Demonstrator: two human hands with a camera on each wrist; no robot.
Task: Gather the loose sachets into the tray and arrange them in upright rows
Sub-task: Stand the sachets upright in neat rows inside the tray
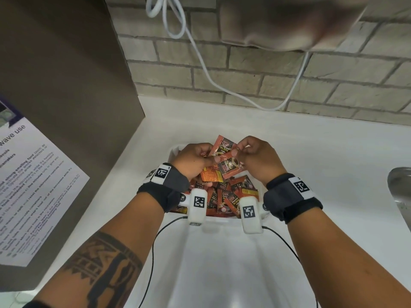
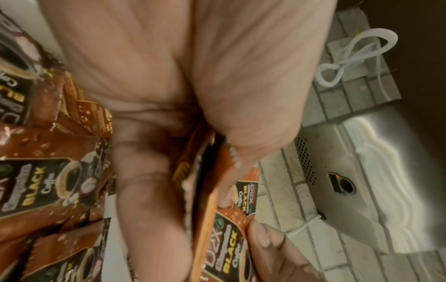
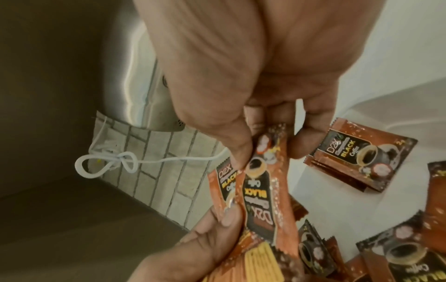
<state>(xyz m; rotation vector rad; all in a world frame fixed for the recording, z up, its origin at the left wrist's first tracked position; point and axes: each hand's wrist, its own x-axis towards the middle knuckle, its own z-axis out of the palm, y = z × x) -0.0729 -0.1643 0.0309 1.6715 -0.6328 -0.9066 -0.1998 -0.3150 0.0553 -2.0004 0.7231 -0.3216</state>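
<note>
A white tray (image 1: 174, 152) on the white counter holds a loose heap of several orange and brown coffee sachets (image 1: 226, 196), most lying flat or crooked. Both hands hover over the tray's far end. My left hand (image 1: 210, 160) grips a small bundle of sachets (image 2: 205, 183) between curled fingers and thumb. My right hand (image 1: 237, 152) pinches the top edge of one sachet (image 3: 263, 190) against that bundle, next to the left thumb (image 3: 217, 227). Another held sachet (image 1: 223, 146) stands upright behind it. One more sachet (image 3: 362, 156) lies flat on the white surface beyond my right fingers.
A large grey-brown appliance (image 1: 66, 85) with a printed notice (image 1: 33, 185) fills the left side. White cable (image 1: 200, 58) hangs on the brick wall behind. A metal sink edge (image 1: 400, 190) is at the right. White counter (image 1: 222, 263) lies between my forearms.
</note>
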